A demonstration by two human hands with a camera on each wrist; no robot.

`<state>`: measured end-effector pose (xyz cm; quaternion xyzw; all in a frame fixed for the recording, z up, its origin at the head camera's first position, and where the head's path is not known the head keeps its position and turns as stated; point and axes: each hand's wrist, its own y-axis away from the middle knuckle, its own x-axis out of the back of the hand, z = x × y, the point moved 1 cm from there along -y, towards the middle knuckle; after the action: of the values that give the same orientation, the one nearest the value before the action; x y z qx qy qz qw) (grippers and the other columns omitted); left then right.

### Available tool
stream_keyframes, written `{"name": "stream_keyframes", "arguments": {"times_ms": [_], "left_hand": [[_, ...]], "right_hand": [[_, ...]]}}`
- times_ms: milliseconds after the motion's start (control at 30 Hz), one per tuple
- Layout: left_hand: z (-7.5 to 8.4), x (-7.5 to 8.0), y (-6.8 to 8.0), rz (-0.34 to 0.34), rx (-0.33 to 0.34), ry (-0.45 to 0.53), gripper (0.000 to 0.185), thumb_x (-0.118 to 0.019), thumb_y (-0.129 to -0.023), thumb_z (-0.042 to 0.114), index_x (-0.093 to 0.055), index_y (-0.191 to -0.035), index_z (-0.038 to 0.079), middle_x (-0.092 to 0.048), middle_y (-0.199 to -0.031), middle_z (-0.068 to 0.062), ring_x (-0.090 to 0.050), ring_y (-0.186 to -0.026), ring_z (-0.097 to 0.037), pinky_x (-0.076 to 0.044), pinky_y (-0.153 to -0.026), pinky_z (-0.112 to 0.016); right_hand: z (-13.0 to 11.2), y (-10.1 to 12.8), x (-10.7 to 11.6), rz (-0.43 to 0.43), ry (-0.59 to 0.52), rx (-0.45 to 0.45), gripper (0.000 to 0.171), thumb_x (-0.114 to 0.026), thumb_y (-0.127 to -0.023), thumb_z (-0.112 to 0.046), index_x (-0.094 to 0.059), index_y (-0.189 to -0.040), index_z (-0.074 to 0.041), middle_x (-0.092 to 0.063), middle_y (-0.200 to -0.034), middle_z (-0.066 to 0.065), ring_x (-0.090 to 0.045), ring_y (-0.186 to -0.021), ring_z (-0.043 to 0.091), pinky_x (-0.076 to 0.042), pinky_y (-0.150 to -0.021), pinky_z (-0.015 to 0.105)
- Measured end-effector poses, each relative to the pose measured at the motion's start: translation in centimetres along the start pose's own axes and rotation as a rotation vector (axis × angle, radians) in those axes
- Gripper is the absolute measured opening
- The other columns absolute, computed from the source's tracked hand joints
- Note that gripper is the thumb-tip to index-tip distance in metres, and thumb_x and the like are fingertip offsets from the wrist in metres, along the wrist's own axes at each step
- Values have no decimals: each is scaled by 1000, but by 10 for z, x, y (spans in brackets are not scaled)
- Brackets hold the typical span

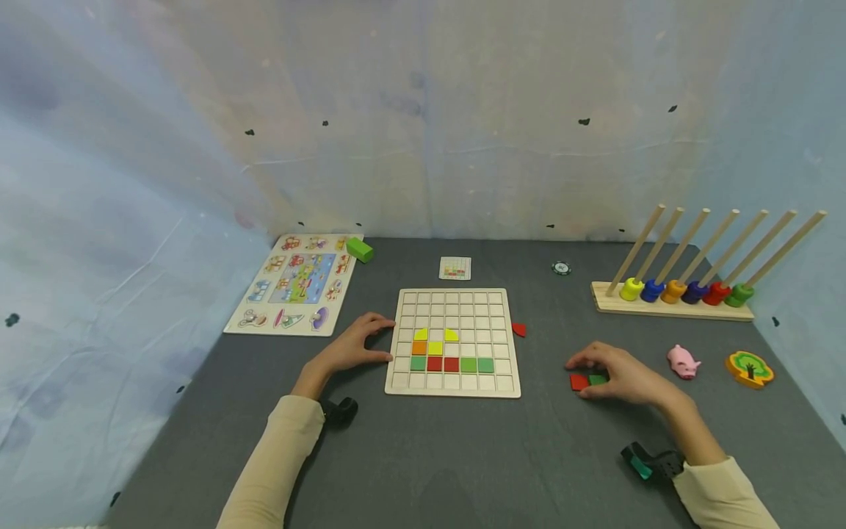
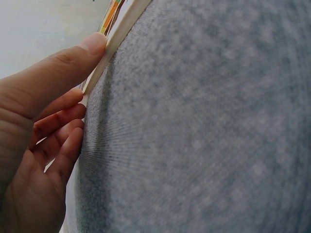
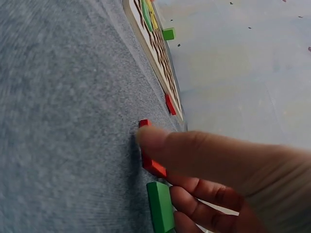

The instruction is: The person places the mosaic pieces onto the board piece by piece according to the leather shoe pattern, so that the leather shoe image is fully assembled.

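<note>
Right hand (image 1: 624,376) curls over red tile (image 1: 579,381) and green tile (image 1: 598,379), fingertips touching both on bench (image 1: 568,455), right of grid board (image 1: 452,342). Tiles look light, stiff, thin; pinch by edges. Lying flat, no clear long axis. Left hand (image 1: 357,345), relaxed, steadies board's left edge.

Walls: pale blue, creased sheeting (image 1: 132,147) hung on three sides, dotted with small black marks.
Bench: dark grey felt-like surface (image 1: 463,455) running up to the sheeting.
Light: soft, even, with faint shadows.
</note>
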<state>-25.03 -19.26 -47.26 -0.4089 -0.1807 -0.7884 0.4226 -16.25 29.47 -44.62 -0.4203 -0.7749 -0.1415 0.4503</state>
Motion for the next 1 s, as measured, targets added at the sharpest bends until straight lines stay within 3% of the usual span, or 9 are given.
{"name": "stream_keyframes", "arguments": {"times_ms": [433,733,1000], "left_hand": [[-1,0,-1,-12,-2,3,68,-76,-77,36,-50,-134,11,-44,-125,-10,-42,-115,-26,-34,-99,-48],[-1,-2,-1,-12,1,21,68,-76,-77,38,-50,-134,11,-44,-125,-10,-43,-115,-26,-35,-100,-46],[-2,-1,-1,-9,-2,15,68,-75,-77,38,-50,-134,12,-44,-126,-9,-43,-116,-26,-35,-100,-47]], "right_hand": [[4,-2,-4,-3,10,-1,29,-78,-76,-15,-65,-101,-7,-61,-92,0,-55,-79,10,-46,-68,28],[6,14,8,-48,-12,-88,43,-79,-74,-25,-61,-110,-9,-55,-102,2,-52,-89,12,-44,-73,29],[11,20,14,-32,-26,-53,24,-76,-78,-15,-63,-98,-9,-58,-89,-2,-53,-77,7,-46,-65,25]]}}
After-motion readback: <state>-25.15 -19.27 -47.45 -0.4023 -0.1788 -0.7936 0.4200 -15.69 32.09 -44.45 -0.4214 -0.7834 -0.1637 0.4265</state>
